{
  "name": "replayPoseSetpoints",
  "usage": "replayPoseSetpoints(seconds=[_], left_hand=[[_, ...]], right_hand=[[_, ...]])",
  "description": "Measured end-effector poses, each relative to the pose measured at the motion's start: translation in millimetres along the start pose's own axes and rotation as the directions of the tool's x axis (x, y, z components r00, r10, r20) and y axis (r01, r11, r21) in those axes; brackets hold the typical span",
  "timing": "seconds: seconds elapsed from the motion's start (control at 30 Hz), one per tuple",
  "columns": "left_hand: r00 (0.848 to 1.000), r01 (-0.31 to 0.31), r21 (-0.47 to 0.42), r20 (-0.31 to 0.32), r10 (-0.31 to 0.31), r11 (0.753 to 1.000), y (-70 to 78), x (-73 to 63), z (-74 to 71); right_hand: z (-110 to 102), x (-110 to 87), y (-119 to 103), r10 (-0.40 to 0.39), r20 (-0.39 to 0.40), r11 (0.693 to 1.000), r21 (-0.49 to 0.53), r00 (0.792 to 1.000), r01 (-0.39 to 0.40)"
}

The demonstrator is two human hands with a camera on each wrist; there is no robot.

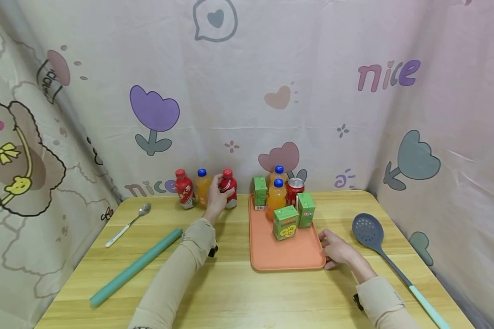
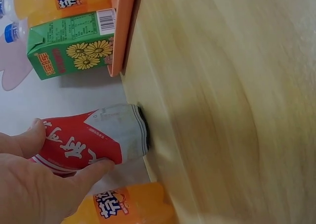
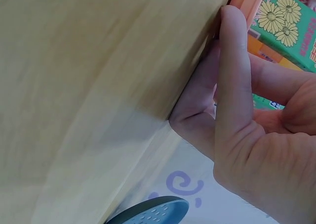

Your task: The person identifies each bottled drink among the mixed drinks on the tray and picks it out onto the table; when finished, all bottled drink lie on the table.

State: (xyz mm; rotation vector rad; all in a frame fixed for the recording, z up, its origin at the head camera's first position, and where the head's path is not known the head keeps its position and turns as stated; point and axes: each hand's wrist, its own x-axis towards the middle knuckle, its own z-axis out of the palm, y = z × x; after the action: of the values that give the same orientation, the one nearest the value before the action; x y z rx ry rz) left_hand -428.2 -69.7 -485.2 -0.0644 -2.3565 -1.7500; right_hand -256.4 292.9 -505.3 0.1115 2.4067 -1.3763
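My left hand (image 1: 217, 196) grips a red bottle (image 2: 111, 132) with a grey-white lower part and a red cap, upright near the table's back edge. Thumb and fingers lie on opposite sides of it in the left wrist view. Close to its left stand an orange drink bottle (image 1: 202, 191) with a blue cap and another red bottle (image 1: 185, 191). At the right front edge of an orange tray (image 1: 287, 257), my right hand (image 1: 340, 251) holds the rim with bent fingers. Green juice cartons (image 1: 285, 224), two orange drink bottles (image 1: 276, 201) and a red can (image 1: 294, 187) stand on the tray.
A spoon (image 1: 128, 225) and a green roll (image 1: 136, 268) lie on the left of the wooden table (image 1: 247, 297). To the right rests a grey slotted skimmer (image 1: 368, 230) with a mint handle. A printed curtain (image 1: 238, 91) hangs behind.
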Motion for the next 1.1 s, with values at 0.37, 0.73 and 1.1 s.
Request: replayPoseSetpoints(seconds=[0.37, 0.73, 1.1], left_hand=[[1.000, 0.009, 0.004, 0.016, -0.009, 1.000, -1.7, 0.7, 1.4], [0.998, 0.002, 0.003, 0.067, -0.003, 1.000, 8.7, -12.3, -8.7], [0.883, -0.463, 0.329, 0.243, 0.400, 0.823, 50.0, -23.8, -14.0]], right_hand=[[1.4, -1.7, -4.2, -0.001, -0.037, 1.000, -0.014, 0.999, 0.000], [8.0, -1.8, -0.2, 0.007, -0.041, 1.000, -0.012, 0.999, -0.008], [3.1, -0.4, 2.3, -0.002, -0.032, 1.000, -0.015, 0.999, 0.001]])
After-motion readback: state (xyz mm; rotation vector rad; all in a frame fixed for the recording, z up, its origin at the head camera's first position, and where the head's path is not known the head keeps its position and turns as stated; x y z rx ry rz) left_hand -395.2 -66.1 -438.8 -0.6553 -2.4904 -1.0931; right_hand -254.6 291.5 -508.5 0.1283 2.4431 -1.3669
